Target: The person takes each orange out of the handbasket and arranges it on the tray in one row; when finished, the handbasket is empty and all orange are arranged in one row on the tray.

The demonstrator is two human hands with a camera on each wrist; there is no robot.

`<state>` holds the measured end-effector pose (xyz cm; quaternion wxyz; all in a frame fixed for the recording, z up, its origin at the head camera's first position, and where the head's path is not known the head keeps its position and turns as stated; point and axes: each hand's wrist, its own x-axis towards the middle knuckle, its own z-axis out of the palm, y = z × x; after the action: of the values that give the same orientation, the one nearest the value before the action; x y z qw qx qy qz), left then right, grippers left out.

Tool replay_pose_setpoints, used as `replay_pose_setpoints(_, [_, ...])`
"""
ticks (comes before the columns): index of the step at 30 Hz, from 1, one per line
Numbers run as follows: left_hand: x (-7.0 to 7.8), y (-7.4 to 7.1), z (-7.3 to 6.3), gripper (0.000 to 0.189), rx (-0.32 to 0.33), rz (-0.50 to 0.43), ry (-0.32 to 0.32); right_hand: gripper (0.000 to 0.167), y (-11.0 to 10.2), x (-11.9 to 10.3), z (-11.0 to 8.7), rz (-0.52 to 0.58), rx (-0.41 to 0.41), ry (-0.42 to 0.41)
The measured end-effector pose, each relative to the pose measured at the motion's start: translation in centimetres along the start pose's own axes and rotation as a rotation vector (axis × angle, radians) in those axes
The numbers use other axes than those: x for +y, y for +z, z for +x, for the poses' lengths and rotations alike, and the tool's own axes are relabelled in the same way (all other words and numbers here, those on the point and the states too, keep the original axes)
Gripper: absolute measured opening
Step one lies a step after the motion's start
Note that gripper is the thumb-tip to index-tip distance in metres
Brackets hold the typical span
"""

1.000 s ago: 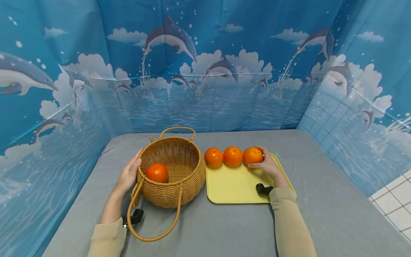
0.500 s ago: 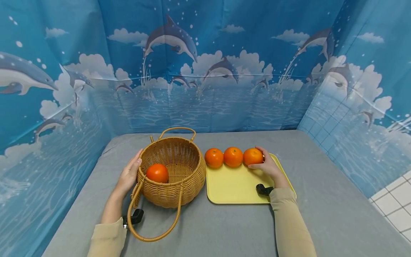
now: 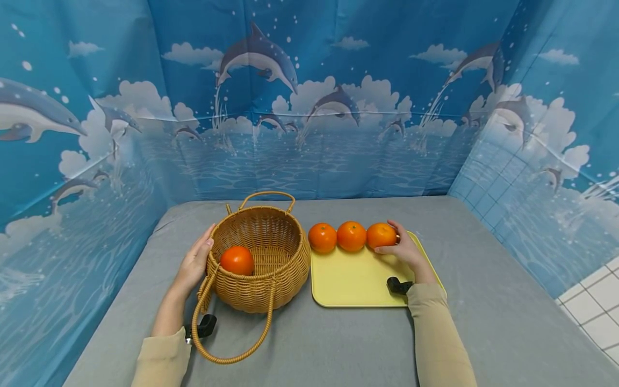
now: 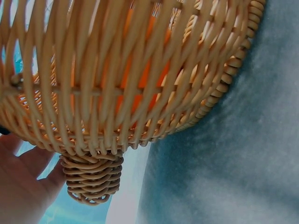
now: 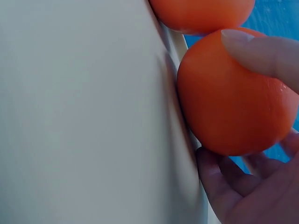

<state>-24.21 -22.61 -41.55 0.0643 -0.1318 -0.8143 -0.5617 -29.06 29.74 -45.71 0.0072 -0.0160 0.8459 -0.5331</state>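
In the head view my left hand (image 3: pixel 193 263) rests with its fingers extended along the left side of a round wicker basket (image 3: pixel 285 285). The left wrist view shows that hand's fingers (image 4: pixel 35 161) beside the woven wall, next to a woven lug. A smooth reddish-orange fruit (image 3: pixel 237 260) lies inside the basket. My right hand (image 3: pixel 406 250) holds the rightmost orange (image 3: pixel 380 235) at the far side of a yellow tray (image 3: pixel 358 282). In the right wrist view, thumb (image 5: pixel 238 39) and fingers curve around this orange, which stays close to the tray surface.
Two more oranges, a middle one (image 3: pixel 351 236) and a left one (image 3: pixel 322 237), stand in a row beside the held one. One basket handle (image 3: pixel 232 359) hangs toward the front, over the grey cloth (image 3: pixel 338 344). A dolphin-print curtain (image 3: pixel 309 156) closes off the back.
My right hand has shifted very slightly to the right around the orange. The left hand, basket and fruits look the same as before.
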Motion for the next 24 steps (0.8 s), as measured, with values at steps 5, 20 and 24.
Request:
replay_pose_setpoints(5, [0.0,-0.1,0.0,0.053,0.002,0.008,-0.005,0.100,-0.4,-0.8,-0.2,-0.020,-0.004,0.001])
replay_pose_setpoints(20, [0.0,0.0,0.0,0.052,-0.007,0.006,0.008,0.062,1.6,-13.4,-1.7,0.033,-0.121,-0.490])
replay_pose_setpoints(24, [0.0,0.1,0.0,0.051,-0.001,0.003,0.008,0.059,4.0,-18.6,-0.6,-0.034,-0.365,-0.634])
